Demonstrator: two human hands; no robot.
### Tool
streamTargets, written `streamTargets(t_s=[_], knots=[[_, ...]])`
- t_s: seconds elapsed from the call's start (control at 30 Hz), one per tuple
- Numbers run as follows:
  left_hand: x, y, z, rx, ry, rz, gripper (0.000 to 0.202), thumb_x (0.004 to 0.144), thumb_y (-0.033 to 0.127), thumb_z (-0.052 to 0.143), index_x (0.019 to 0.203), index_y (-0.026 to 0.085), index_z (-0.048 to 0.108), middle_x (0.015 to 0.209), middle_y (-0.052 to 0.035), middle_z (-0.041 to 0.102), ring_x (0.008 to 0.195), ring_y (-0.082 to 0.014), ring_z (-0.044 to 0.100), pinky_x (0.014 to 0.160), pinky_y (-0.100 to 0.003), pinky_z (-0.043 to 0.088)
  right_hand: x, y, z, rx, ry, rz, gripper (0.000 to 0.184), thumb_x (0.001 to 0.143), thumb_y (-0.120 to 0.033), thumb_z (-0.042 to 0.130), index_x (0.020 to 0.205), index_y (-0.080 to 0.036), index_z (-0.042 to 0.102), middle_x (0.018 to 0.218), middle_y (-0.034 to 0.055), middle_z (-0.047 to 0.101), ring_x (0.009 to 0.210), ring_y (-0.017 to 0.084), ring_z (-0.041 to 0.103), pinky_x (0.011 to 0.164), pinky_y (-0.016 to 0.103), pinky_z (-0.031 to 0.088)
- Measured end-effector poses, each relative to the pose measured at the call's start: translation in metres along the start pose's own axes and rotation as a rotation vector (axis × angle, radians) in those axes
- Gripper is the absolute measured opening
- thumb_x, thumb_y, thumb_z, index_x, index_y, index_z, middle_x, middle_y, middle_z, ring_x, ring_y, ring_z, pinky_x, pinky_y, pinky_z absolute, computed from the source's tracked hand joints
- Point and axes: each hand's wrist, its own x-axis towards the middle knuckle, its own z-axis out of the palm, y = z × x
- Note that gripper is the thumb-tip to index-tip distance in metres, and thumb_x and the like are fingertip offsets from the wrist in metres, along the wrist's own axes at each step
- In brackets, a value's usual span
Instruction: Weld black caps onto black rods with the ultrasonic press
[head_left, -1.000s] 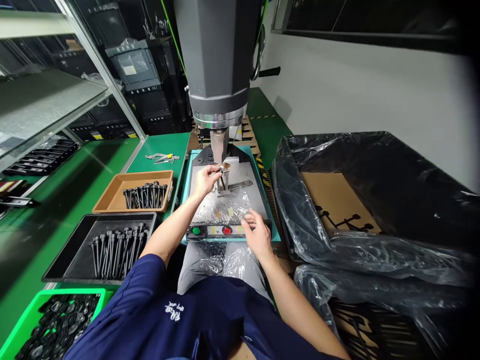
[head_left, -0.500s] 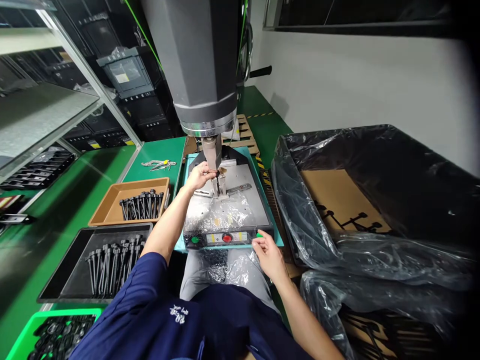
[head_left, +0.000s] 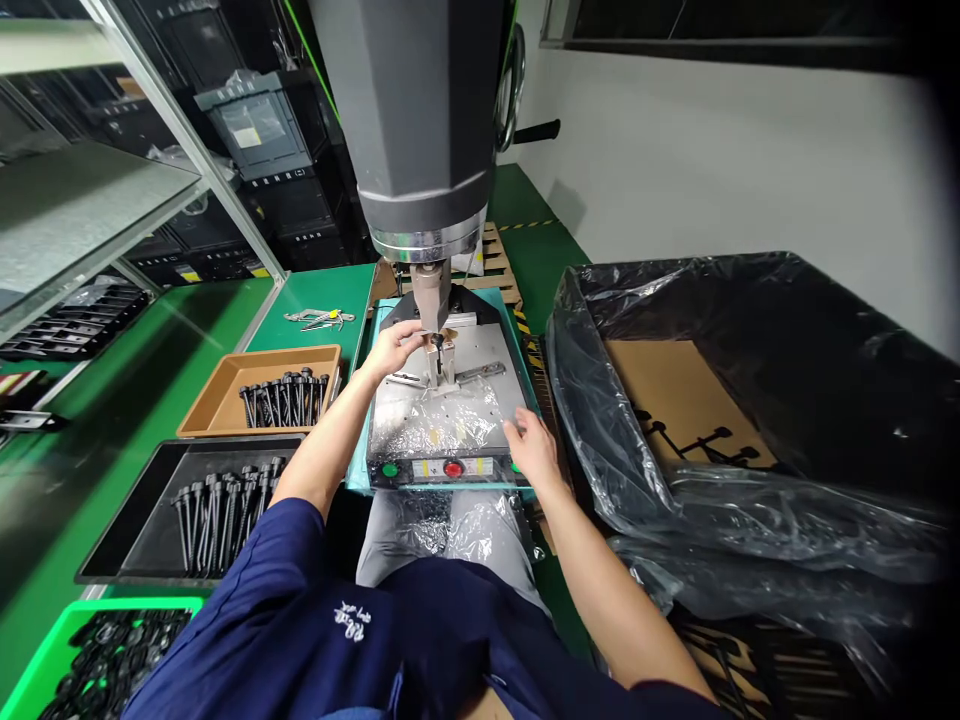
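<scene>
In the head view, my left hand (head_left: 396,350) is beside the metal press head (head_left: 432,300), fingers loosely extended and apart from the black piece. That black piece (head_left: 439,350) stands in a small metal fixture (head_left: 442,376) under the press head, its upper end just below the tip. My right hand (head_left: 532,448) hovers over the front right corner of the machine base, fingers slightly bent and holding nothing. It partly covers the right green button (head_left: 514,467). The left green button (head_left: 390,469) and a red button (head_left: 453,468) show on the front panel.
On the left are a brown tray (head_left: 217,395) and a black tray (head_left: 150,530) with black stemmed parts, plus a green bin (head_left: 45,650) of small black parts. Pliers-like tools (head_left: 321,318) lie behind. At right stands a large plastic-lined box (head_left: 600,440) with cardboard and black parts.
My left fingers have let go of the black piece and drawn back left. My right hand has risen from the right green button and moved forward. The view has shifted slightly.
</scene>
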Motion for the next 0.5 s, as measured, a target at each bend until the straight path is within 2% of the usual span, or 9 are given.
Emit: streamTargets(t_s=[0.1, 0.13, 0.17, 0.23, 0.3, 0.4, 0.5], knots=[[-0.030, -0.012, 0.002, -0.036, 0.441, -0.155, 0.023, 0.084, 0.023, 0.060, 0.102, 0.014, 0.072, 0.108, -0.0114, 0.073, 0.102, -0.0205, 0.067, 0.097, -0.035, 0.049, 0.037, -0.019, 0.016, 0.043, -0.094, 0.180, 0.045, 0.082, -0.030, 0.067, 0.121, -0.010, 0.060, 0.114, 0.0187, 0.067, 0.099, 0.029, 0.065, 0.091, 0.041, 0.049], [-0.044, -0.015, 0.004, -0.036, 0.537, -0.209, 0.022, 0.084, 0.023, 0.059, 0.100, 0.013, 0.071, 0.105, -0.0118, 0.073, 0.099, -0.0201, 0.067, 0.095, -0.035, 0.050, 0.046, -0.025, 0.021, 0.090, -0.141, 0.246, 0.044, 0.082, -0.030, 0.068, 0.121, -0.010, 0.060, 0.108, 0.0169, 0.069, 0.090, 0.025, 0.067, 0.084, 0.037, 0.051], [-0.058, -0.018, 0.007, -0.036, 0.585, -0.250, 0.021, 0.084, 0.022, 0.059, 0.098, 0.012, 0.071, 0.103, -0.0119, 0.074, 0.097, -0.0198, 0.068, 0.094, -0.035, 0.051, 0.053, -0.031, 0.026, 0.135, -0.187, 0.303, 0.042, 0.083, -0.029, 0.069, 0.120, -0.010, 0.060, 0.101, 0.0146, 0.070, 0.078, 0.022, 0.067, 0.074, 0.032, 0.052], [-0.085, -0.021, 0.017, -0.041, 0.548, -0.289, 0.019, 0.083, 0.021, 0.061, 0.095, 0.012, 0.070, 0.099, -0.0117, 0.074, 0.093, -0.0198, 0.068, 0.091, -0.034, 0.052, 0.061, -0.039, 0.032, 0.188, -0.265, 0.375, 0.033, 0.084, -0.027, 0.069, 0.111, -0.009, 0.063, 0.080, 0.0085, 0.069, 0.057, 0.015, 0.059, 0.054, 0.026, 0.047], [-0.108, -0.022, 0.028, -0.039, 0.416, -0.299, 0.019, 0.083, 0.021, 0.060, 0.096, 0.012, 0.071, 0.099, -0.0117, 0.074, 0.092, -0.0205, 0.069, 0.088, -0.035, 0.053, 0.064, -0.044, 0.036, 0.222, -0.336, 0.413, 0.020, 0.083, -0.023, 0.071, 0.098, -0.011, 0.065, 0.064, 0.0025, 0.062, 0.046, 0.011, 0.050, 0.043, 0.021, 0.037], [-0.126, -0.023, 0.042, 0.062, 0.196, -0.326, 0.022, 0.084, 0.021, 0.060, 0.101, 0.013, 0.072, 0.104, -0.0114, 0.074, 0.094, -0.0221, 0.069, 0.089, -0.037, 0.053, 0.059, -0.049, 0.040, 0.283, -0.403, 0.442, 0.009, 0.080, -0.016, 0.073, 0.083, -0.014, 0.065, 0.054, -0.0025, 0.054, 0.044, 0.009, 0.046, 0.039, 0.017, 0.030], [-0.126, -0.024, 0.049, 0.220, 0.043, -0.314, 0.027, 0.086, 0.023, 0.059, 0.109, 0.015, 0.071, 0.115, -0.0109, 0.071, 0.105, -0.0240, 0.066, 0.096, -0.039, 0.050, 0.048, -0.057, 0.043, 0.334, -0.400, 0.423, 0.013, 0.080, -0.012, 0.072, 0.074, -0.016, 0.061, 0.054, -0.0040, 0.053, 0.047, 0.007, 0.049, 0.042, 0.015, 0.036]])
